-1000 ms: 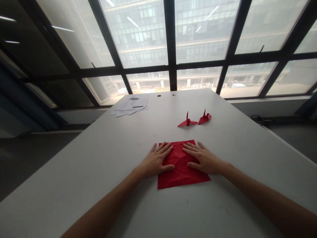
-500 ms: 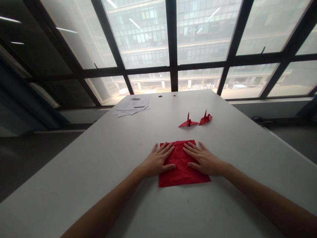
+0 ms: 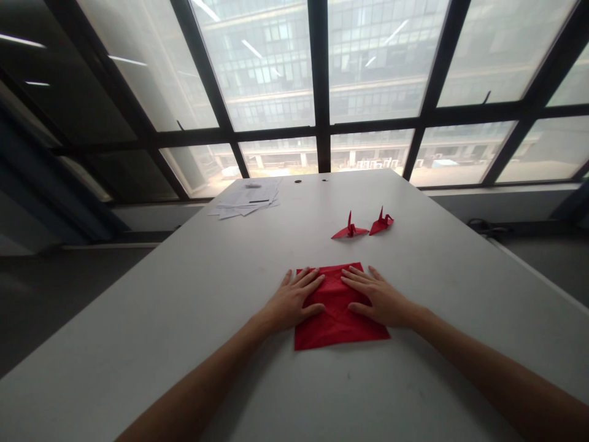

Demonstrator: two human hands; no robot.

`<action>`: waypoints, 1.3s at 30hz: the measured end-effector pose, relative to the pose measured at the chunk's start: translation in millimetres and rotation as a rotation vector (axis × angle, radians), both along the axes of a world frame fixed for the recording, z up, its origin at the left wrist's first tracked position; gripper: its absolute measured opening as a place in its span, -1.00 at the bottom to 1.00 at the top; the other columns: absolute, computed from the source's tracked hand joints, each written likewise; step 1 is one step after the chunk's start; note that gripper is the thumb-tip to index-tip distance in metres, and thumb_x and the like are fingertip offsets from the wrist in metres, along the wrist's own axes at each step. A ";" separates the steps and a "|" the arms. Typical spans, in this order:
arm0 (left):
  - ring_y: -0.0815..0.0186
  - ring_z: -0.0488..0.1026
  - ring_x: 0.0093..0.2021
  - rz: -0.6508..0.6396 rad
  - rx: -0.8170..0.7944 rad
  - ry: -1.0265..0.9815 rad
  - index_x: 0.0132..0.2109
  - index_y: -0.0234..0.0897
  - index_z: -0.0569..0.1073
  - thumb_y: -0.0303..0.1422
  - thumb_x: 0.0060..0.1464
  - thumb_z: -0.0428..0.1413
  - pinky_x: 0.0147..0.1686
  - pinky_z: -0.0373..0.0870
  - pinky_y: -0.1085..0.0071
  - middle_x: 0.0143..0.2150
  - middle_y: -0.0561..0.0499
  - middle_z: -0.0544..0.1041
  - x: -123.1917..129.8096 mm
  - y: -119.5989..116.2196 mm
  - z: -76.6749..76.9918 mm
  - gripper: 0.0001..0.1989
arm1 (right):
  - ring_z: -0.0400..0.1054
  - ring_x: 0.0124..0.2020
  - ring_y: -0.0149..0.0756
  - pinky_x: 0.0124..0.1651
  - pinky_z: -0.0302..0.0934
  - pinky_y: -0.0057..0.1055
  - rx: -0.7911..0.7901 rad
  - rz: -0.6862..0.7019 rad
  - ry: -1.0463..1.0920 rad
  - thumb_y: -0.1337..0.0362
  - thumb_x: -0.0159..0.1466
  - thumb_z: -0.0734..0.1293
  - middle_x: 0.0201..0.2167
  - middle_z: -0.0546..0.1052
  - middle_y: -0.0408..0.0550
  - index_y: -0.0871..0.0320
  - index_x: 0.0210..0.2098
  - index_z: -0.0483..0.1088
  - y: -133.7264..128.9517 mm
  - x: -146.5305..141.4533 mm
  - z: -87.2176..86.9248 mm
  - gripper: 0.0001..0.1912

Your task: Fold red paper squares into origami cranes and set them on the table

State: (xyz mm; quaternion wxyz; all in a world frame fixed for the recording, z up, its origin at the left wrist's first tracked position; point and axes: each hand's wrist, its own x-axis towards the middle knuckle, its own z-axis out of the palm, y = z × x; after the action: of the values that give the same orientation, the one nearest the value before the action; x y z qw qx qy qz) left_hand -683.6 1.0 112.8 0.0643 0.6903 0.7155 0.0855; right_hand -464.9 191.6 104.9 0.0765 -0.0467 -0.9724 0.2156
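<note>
Left hand and right hand lie flat, fingers spread, on a creased red paper square; thumbs point inward, red paper showing between them; square lies on a grey table; two red origami cranes stand just beyond, side by side; white sheets stacked loosely at far left edge, near the window.

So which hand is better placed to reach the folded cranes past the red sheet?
Right, probably. The right hand lies flat on the red sheet, on the side below the two paper cranes. The left hand presses the sheet's other edge, further away.
</note>
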 end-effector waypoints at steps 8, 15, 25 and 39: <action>0.04 -0.13 0.47 0.005 -0.001 -0.001 0.43 0.11 -0.05 0.09 0.28 -0.11 0.36 -0.28 -0.14 0.48 0.03 -0.05 -0.4 0.3 -0.4 -0.33 | -0.09 0.43 -0.03 0.40 -0.36 0.17 -0.031 -0.022 0.062 0.04 0.33 0.29 0.39 0.14 0.02 -0.04 0.39 0.06 -0.1 -1.1 -1.9 -0.31; 0.12 0.00 0.44 0.089 0.079 -0.083 0.41 0.03 0.06 -0.05 0.38 -0.24 0.38 -0.17 -0.06 0.45 0.03 0.10 1.5 2.1 -0.6 -0.47 | 0.02 0.39 0.00 0.38 -0.16 0.14 0.013 -0.233 0.173 0.13 0.34 0.29 0.35 0.23 0.08 0.04 0.29 0.26 4.0 -5.3 -11.8 -0.45; 0.06 0.36 0.15 0.326 0.286 -0.085 0.21 -0.19 0.41 -0.24 0.20 0.15 0.19 0.27 0.11 0.15 -0.12 0.48 -12.0 4.3 2.4 -0.54 | 0.31 0.13 -0.02 0.24 0.12 0.00 -0.044 -0.272 0.326 0.23 0.25 0.34 0.08 0.50 0.08 0.08 0.12 0.43 11.6 -11.2 -8.0 -0.57; 0.30 0.51 -0.27 0.295 0.303 -0.272 -0.30 -0.23 0.61 -0.45 0.07 0.15 -0.18 0.47 0.37 -0.25 -0.01 0.53 -6.4 17.2 42.8 -0.88 | 0.43 -0.29 -0.21 -0.14 0.33 -0.25 -0.182 -0.232 0.233 0.43 0.15 0.30 -0.31 0.56 -0.04 0.14 -0.13 0.50 12.2 -24.0 20.6 -0.70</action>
State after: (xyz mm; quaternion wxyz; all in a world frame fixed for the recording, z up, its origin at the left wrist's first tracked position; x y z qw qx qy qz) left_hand -689.9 18.2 155.6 0.0427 0.5624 0.7722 0.2925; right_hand -488.9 203.9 125.5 0.2087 -0.1400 -0.9214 0.2964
